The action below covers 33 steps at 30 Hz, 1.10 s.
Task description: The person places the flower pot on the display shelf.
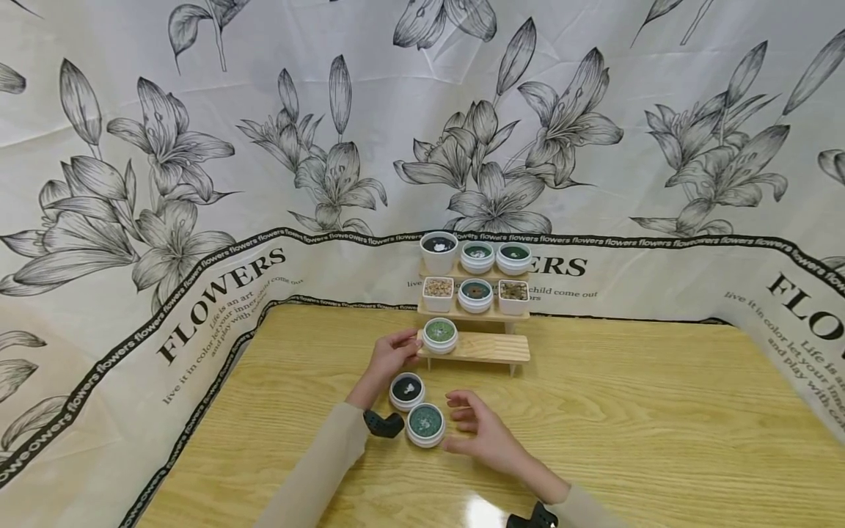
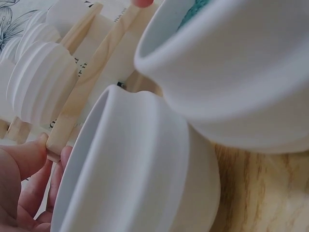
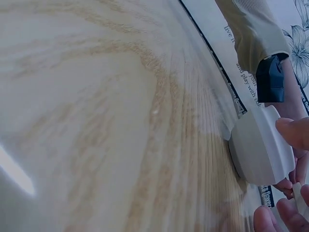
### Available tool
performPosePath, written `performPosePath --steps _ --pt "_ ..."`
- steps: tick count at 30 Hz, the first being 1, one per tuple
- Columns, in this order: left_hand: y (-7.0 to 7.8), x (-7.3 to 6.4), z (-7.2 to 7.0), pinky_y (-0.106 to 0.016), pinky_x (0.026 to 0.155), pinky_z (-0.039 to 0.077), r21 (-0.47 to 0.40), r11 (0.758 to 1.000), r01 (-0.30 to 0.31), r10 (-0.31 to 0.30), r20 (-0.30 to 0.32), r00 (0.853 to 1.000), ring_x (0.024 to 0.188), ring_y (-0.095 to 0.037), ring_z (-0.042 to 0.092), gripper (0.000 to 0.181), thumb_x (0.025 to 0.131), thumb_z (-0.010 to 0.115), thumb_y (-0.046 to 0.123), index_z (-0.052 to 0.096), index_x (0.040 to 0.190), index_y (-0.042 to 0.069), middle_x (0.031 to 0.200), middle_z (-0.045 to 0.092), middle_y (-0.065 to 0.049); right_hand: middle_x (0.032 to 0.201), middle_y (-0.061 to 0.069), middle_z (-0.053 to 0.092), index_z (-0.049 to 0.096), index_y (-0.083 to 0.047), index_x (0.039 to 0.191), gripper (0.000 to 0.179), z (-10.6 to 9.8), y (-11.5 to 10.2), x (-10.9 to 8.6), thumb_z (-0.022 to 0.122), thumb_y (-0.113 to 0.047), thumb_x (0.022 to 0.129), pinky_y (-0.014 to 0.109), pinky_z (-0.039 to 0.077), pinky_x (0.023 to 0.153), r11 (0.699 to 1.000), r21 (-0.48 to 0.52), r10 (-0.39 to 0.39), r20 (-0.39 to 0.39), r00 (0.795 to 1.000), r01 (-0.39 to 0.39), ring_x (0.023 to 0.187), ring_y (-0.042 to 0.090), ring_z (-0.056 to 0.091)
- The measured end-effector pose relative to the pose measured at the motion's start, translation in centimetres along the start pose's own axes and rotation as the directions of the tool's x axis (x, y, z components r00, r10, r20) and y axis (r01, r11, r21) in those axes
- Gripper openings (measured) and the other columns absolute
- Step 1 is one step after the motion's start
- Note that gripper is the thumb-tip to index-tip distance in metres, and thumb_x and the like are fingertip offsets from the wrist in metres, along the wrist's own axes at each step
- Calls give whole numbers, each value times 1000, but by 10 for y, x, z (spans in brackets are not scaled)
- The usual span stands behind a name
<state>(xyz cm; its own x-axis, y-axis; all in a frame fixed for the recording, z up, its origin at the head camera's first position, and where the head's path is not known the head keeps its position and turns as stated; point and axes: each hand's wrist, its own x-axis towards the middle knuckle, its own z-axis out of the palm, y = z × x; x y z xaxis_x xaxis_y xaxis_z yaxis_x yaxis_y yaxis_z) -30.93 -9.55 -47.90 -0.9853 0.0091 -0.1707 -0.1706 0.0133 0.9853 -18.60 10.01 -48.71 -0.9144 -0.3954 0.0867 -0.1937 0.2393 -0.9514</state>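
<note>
A three-tier wooden stand (image 1: 488, 347) stands at the back of the table. My left hand (image 1: 386, 361) pinches the left end of its lowest board (image 2: 65, 128) between thumb and fingers. Beside that hand, a round white pot with green filling (image 1: 439, 334) sits on this board. Two more round white pots stand on the table in front: one with dark filling (image 1: 407, 390), one with teal filling (image 1: 425, 423). Just right of the teal pot is my right hand (image 1: 487, 433), fingers loosely bent and apart around nothing. Its thumb (image 3: 294, 133) is close to the pot; contact is unclear.
On the middle tier are two square pots with grainy filling (image 1: 439, 291) and a round pot (image 1: 475, 293). The top tier bears a taller pot (image 1: 439, 249) and two round ones (image 1: 477, 255). Behind hangs a flower-printed cloth (image 1: 343, 169). The wooden table (image 1: 627, 418) extends right.
</note>
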Motion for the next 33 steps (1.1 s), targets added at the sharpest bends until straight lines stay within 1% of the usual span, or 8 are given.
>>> performPosePath --steps 2,6,9,11,14,23,29,33 --pt "-1 0 0 -17 65 57 -5 1000 -5 5 7 1000 69 -5 59 38 92 62 5 58 129 -3 103 64 -11 128 26 51 44 4 132 73 3 0 1 83 -8 72 29 53 92 1000 0 10 7 1000 -10 109 32 55" --pt "1 -4 0 -20 67 58 -8 1000 -8 8 14 1000 69 -5 59 39 92 62 5 57 129 -5 103 64 -11 127 26 51 45 5 131 72 8 -1 3 83 -7 71 31 54 92 1000 14 11 13 1000 -12 109 30 55" --pt "1 -4 0 -20 67 59 -10 1000 -10 10 13 1000 69 -4 59 38 92 62 4 57 129 -5 102 64 -12 126 27 51 44 7 130 72 11 -1 4 82 -4 71 30 54 91 1000 29 -9 24 1000 8 107 31 56" --pt "-2 -1 1 -19 66 58 -15 1000 -15 15 8 1000 69 -4 59 38 92 62 4 57 128 -5 101 64 -11 126 27 51 44 8 130 72 13 -2 6 83 -3 70 28 54 91 999 40 -27 31 999 25 107 32 57" --pt "0 -1 0 -20 67 58 -26 999 -20 20 10 1000 68 -4 59 39 92 62 4 57 129 -5 100 64 -10 126 28 51 44 8 130 73 16 -2 9 84 -3 69 24 54 90 998 44 -52 42 998 50 106 32 58" --pt "-2 1 1 -17 64 57 -30 999 -26 27 5 1000 66 -4 58 38 91 63 2 58 128 -6 97 64 -8 124 25 53 47 7 128 70 21 0 14 84 -3 69 21 54 87 998 28 -49 57 997 48 101 23 61" --pt "-3 2 0 -18 64 58 -19 999 -32 32 3 999 66 -4 59 38 91 63 3 57 128 -6 102 66 -13 121 24 56 49 7 126 68 22 -1 14 83 -3 69 20 54 87 998 18 -57 62 996 56 101 24 62" --pt "-2 2 -2 -20 67 58 -23 1000 -17 17 19 1000 68 -4 59 39 91 63 4 57 129 -5 103 65 -12 121 23 56 49 8 126 68 22 -3 14 83 -2 68 21 54 88 998 21 -55 58 997 54 102 27 62"
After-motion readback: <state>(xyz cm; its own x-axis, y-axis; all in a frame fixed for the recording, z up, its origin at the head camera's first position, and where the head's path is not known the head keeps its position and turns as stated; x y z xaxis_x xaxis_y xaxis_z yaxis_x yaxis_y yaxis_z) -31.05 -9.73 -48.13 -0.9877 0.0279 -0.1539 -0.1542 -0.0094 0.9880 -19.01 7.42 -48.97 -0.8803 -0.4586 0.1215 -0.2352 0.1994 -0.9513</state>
